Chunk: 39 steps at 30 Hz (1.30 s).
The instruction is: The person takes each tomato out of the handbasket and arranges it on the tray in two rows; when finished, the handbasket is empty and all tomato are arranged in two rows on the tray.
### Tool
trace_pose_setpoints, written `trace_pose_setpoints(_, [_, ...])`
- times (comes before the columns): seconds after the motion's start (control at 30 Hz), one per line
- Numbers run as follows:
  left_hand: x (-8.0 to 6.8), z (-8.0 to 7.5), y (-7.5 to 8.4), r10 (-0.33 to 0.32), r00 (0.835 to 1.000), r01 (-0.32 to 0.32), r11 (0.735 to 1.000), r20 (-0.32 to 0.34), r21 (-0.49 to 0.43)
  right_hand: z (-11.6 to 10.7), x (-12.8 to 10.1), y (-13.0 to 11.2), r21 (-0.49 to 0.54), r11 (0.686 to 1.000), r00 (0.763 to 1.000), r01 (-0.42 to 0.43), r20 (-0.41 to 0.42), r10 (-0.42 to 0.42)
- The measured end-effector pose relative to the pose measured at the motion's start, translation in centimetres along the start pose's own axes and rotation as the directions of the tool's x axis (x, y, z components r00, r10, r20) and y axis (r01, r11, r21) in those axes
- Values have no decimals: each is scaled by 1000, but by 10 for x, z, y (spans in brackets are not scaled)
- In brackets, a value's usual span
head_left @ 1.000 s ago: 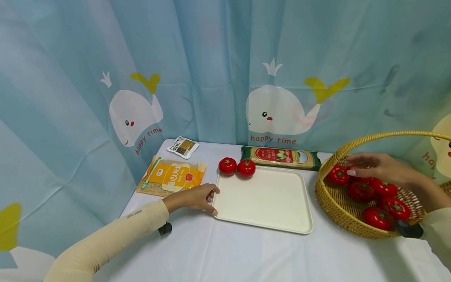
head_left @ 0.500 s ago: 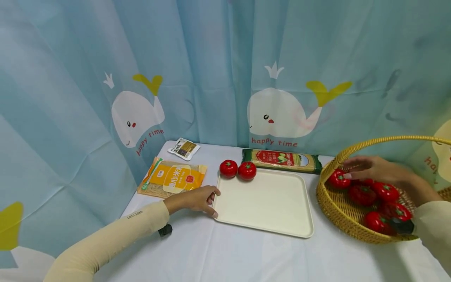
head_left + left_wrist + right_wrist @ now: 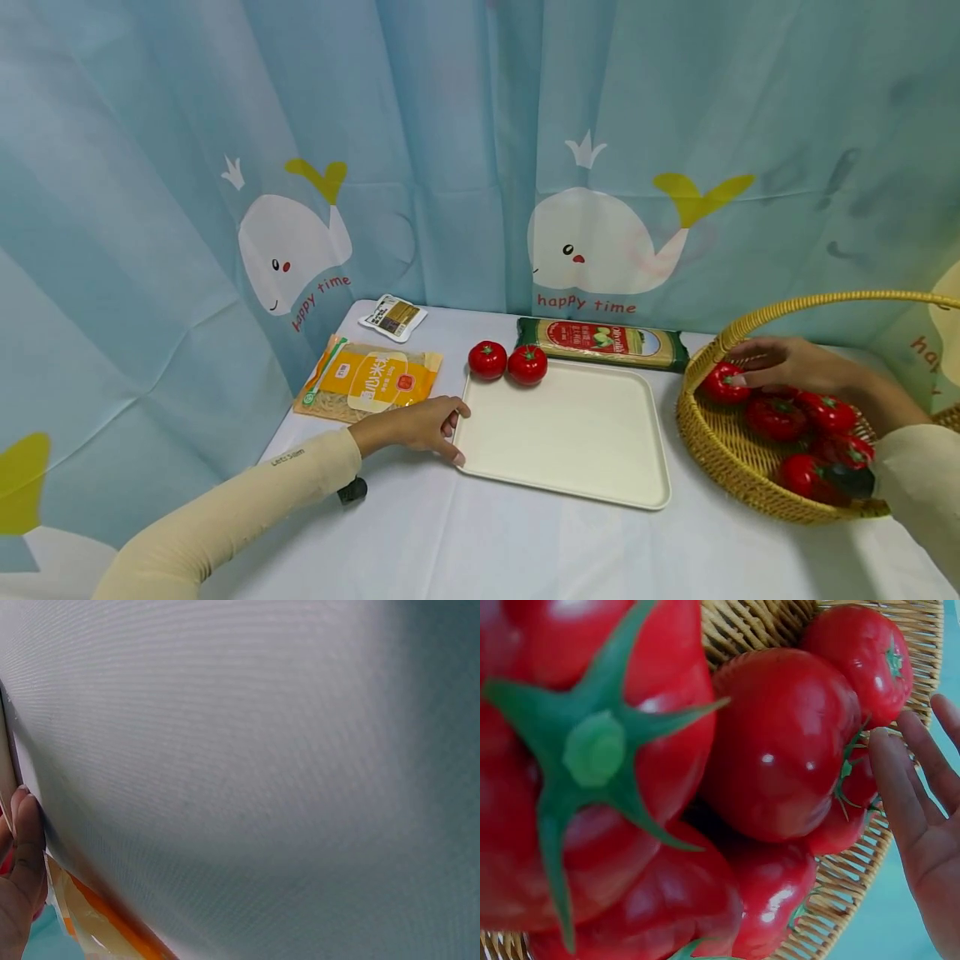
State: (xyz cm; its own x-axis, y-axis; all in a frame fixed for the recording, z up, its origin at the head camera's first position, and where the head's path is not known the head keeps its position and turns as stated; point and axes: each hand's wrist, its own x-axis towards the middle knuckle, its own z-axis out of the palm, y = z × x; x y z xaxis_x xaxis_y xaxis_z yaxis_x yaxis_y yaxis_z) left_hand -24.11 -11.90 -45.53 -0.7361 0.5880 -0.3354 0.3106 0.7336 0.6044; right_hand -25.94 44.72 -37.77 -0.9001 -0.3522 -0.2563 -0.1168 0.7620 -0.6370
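Note:
My left hand [image 3: 422,423] holds the left rim of a cream rectangular tray [image 3: 562,433], its thumb near the front corner and its fingers bent at the edge. Two red tomatoes, one [image 3: 487,360] just outside the back left corner and another [image 3: 527,365] over the corner, sit side by side. Inside a wicker basket [image 3: 712,454], my right hand [image 3: 798,367] reaches to the leftmost tomato [image 3: 722,385], thumb at its right side and fingers extended behind it. In the right wrist view the fingers [image 3: 930,761] look straight and spread beside that tomato [image 3: 862,664].
Several more tomatoes [image 3: 776,418] fill the basket, whose tall handle [image 3: 832,297] arches over the right arm. Behind the tray lies a long pasta pack [image 3: 600,342]. An orange food packet [image 3: 367,379] and a small white sachet [image 3: 393,317] lie at the left. A curtain [image 3: 450,167] hangs behind.
My right hand has come down closer around the leftmost tomato in the basket, and its forearm has shifted slightly. My left hand stays on the tray's rim. The head view has tilted a little.

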Motion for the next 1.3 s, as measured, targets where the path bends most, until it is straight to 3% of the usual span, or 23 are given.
trace_pose_setpoints(0.23, [0,0,1,-19,1000,19,1000,1,1,1,6,-2,-1,999,999,-37,32,37])
trace_pose_setpoints(0.67, [0,0,3,-48,999,47,999,3,7,4,7,-5,-83,997,999,-8,35,11])
trace_pose_setpoints(1.3, [2,0,0,-21,1000,21,999,-3,27,15,19,0,-145,988,996,45,78,-34])
